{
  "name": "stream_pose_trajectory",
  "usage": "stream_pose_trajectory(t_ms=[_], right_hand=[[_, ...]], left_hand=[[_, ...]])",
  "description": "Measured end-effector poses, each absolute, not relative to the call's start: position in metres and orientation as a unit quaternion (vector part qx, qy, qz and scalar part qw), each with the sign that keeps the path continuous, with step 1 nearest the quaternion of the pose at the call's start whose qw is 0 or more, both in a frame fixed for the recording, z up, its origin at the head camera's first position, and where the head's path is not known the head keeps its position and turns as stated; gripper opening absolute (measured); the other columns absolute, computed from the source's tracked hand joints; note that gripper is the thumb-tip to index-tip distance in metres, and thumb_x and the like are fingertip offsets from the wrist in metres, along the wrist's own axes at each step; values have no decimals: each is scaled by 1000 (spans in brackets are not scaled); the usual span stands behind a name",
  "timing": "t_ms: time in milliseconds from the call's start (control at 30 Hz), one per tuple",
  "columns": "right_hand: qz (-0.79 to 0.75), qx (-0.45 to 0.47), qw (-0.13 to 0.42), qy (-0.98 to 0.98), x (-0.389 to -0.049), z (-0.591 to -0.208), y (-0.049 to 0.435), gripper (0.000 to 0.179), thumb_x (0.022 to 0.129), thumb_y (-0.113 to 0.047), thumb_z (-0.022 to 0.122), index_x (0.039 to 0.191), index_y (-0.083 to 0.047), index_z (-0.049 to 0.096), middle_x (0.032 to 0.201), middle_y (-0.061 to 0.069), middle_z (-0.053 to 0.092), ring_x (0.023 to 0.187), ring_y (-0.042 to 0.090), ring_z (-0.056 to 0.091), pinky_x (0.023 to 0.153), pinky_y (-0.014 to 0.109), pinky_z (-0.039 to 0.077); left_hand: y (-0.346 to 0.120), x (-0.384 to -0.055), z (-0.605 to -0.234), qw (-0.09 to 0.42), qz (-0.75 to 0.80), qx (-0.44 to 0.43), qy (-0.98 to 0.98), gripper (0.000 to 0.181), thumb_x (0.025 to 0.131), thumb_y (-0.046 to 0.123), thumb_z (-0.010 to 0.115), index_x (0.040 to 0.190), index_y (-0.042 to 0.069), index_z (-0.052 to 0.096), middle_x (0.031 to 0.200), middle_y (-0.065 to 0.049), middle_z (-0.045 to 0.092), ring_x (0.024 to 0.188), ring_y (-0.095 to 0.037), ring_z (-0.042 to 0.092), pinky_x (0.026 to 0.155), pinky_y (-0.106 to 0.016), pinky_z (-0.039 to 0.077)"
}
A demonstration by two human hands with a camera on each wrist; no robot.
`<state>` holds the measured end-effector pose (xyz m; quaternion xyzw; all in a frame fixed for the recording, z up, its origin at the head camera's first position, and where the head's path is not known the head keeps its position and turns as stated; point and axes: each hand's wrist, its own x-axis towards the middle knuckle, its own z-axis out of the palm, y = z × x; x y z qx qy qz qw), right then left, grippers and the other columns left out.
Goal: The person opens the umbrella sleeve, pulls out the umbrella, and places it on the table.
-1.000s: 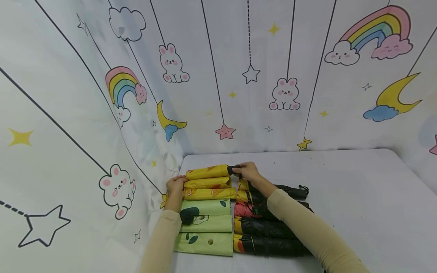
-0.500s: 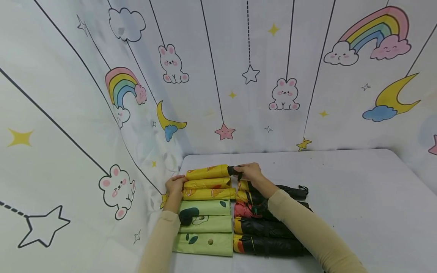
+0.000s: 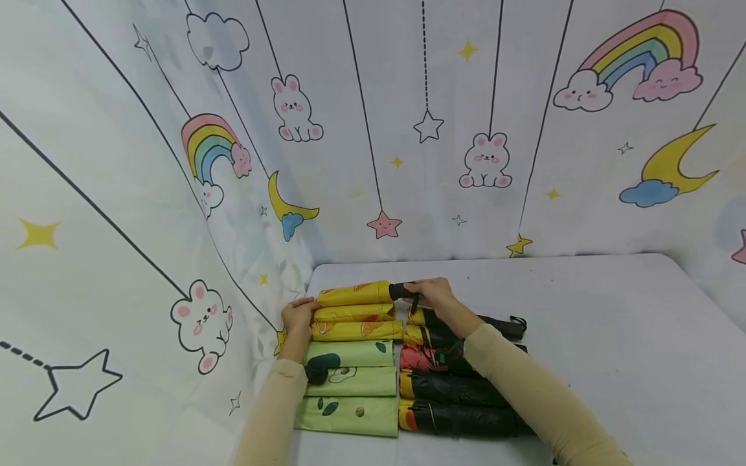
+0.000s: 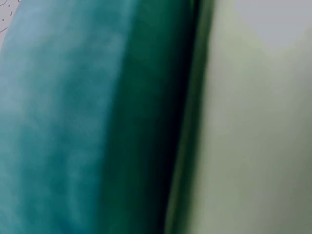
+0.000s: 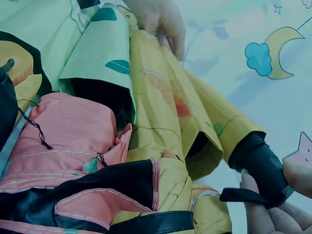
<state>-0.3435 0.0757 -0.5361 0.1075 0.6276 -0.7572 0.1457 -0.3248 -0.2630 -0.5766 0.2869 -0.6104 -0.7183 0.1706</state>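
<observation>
At the far left of the table lies a yellow umbrella sleeve [image 3: 353,295] printed with orange slices. From its right end sticks the black handle [image 3: 399,291] of a folded umbrella, strap hanging. My right hand [image 3: 434,294] pinches that handle between thumb and fingers; the right wrist view shows the grip on the black handle [image 5: 261,168] closely. With its fingers curled, my left hand [image 3: 299,315] grips the sleeve's left end. Two more yellow sleeves [image 3: 355,331] lie just nearer. The left wrist view shows only blurred green fabric [image 4: 253,126], and no hand.
Green avocado-print sleeves [image 3: 350,414] lie in a row nearer the person. To their right are several folded black umbrellas [image 3: 460,419] with yellow trim and one with pink fabric [image 3: 414,358]. A white cloth covers the table [image 3: 612,343]; a printed curtain [image 3: 361,162] stands behind and left.
My right hand has shifted slightly right with the black handle, and a little more of it shows outside the yellow sleeve. The left hand stays almost still at the sleeve's left end.
</observation>
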Motion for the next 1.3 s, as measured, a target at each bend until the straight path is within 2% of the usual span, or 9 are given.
stream_pose_trajectory(t_ms=[167, 300, 433, 700, 800, 1000, 1167, 1300], right_hand=[[-759, 111, 148, 624, -345, -537, 79, 50, 94, -10, 80, 135, 11, 62, 134, 32, 62, 98, 31, 77, 102, 48, 56], [-762, 113, 145, 621, -345, -538, 82, 48, 93, -9, 80, 133, 12, 63, 133, 32, 63, 98, 31, 77, 102, 49, 56], [-767, 108, 146, 616, -345, -539, 86, 49, 94, -9, 79, 135, 12, 61, 134, 32, 62, 100, 33, 76, 103, 49, 55], [-774, 103, 148, 607, -344, -538, 91, 51, 94, -5, 78, 136, 15, 58, 137, 34, 59, 100, 34, 76, 104, 50, 54], [-775, 101, 148, 606, -343, -539, 93, 50, 94, -5, 78, 135, 15, 59, 135, 34, 60, 101, 35, 76, 103, 50, 55], [-776, 102, 145, 606, -341, -537, 97, 47, 94, -6, 78, 133, 15, 61, 133, 33, 61, 100, 34, 76, 103, 49, 56], [-772, 107, 145, 610, -341, -534, 103, 47, 94, -6, 78, 134, 13, 61, 133, 31, 62, 97, 31, 77, 101, 47, 58], [-770, 103, 143, 613, -341, -533, 109, 48, 94, -7, 78, 135, 13, 60, 132, 30, 63, 97, 28, 77, 101, 48, 57]], left_hand=[[-262, -324, -574, 175, -731, 275, -600, 34, 83, -18, 75, 115, -12, 67, 114, -24, 72, 87, -20, 75, 62, -23, 60], [-263, -323, -572, 170, -738, 268, -596, 34, 87, -16, 73, 120, -12, 66, 123, -29, 69, 83, -20, 76, 55, -22, 56], [-264, -322, -571, 174, -736, 275, -593, 31, 91, -12, 72, 121, -11, 67, 121, -27, 71, 78, -21, 77, 50, -22, 53], [-265, -323, -572, 176, -739, 283, -586, 28, 92, -9, 74, 119, -8, 68, 110, -19, 76, 79, -18, 77, 52, -22, 55], [-265, -324, -572, 176, -739, 284, -585, 29, 90, -10, 75, 118, -8, 68, 109, -20, 76, 79, -18, 77, 59, -24, 59], [-265, -326, -572, 180, -745, 275, -581, 30, 89, -14, 73, 118, -10, 66, 113, -23, 73, 90, -24, 77, 77, -30, 64], [-265, -326, -570, 177, -746, 274, -581, 32, 88, -15, 74, 119, -11, 66, 113, -23, 74, 93, -25, 77, 78, -32, 64], [-265, -327, -569, 180, -754, 266, -573, 33, 90, -15, 72, 121, -13, 64, 121, -29, 69, 101, -29, 76, 83, -35, 64]])
